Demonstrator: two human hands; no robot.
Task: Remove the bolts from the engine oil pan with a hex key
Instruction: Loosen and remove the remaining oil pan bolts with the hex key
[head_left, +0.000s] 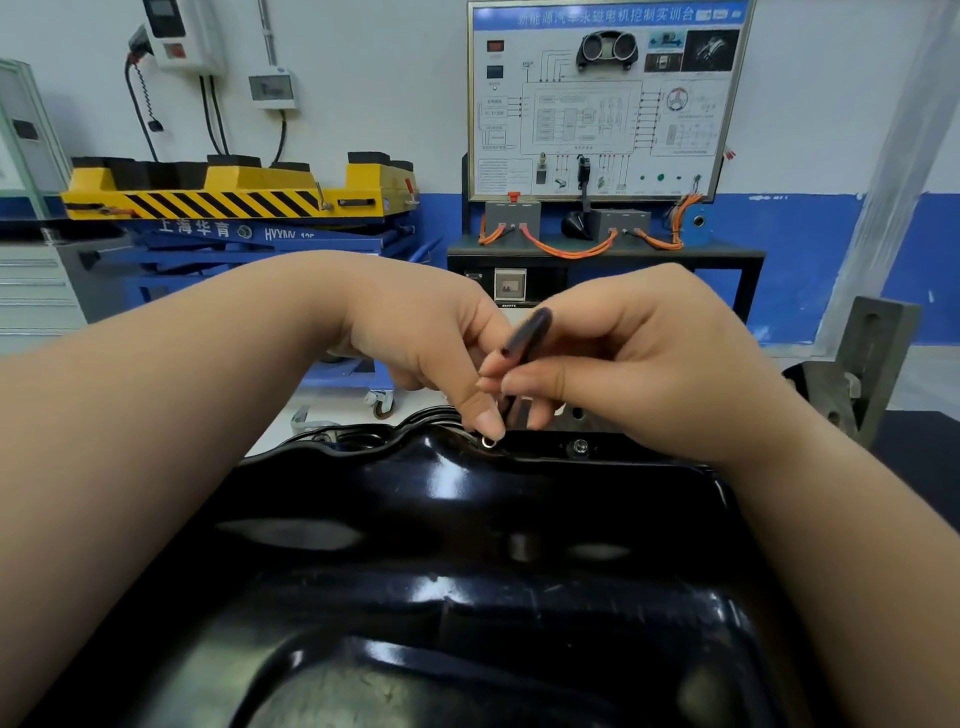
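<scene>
Well, the oil pan (415, 499) is glossy black.

automotive training workshop, scissor lift (239, 208), wiring-diagram trainer board (602, 98)

Oil pan (467, 519): 6 o'clock, nearest. On its far rim at 12 o'clock: bolt (488, 442), with second bolt (580, 447) to its right. Above them: hex key (522, 338), between left hand (431, 338) and right hand (639, 358). Behind: lift table (234, 197) at 10 o'clock, training board (602, 98) at 1 o'clock.

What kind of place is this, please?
Probably a vehicle training workshop: a wiring-diagram training board, a yellow scissor lift, and a black oil pan on the bench.
</scene>
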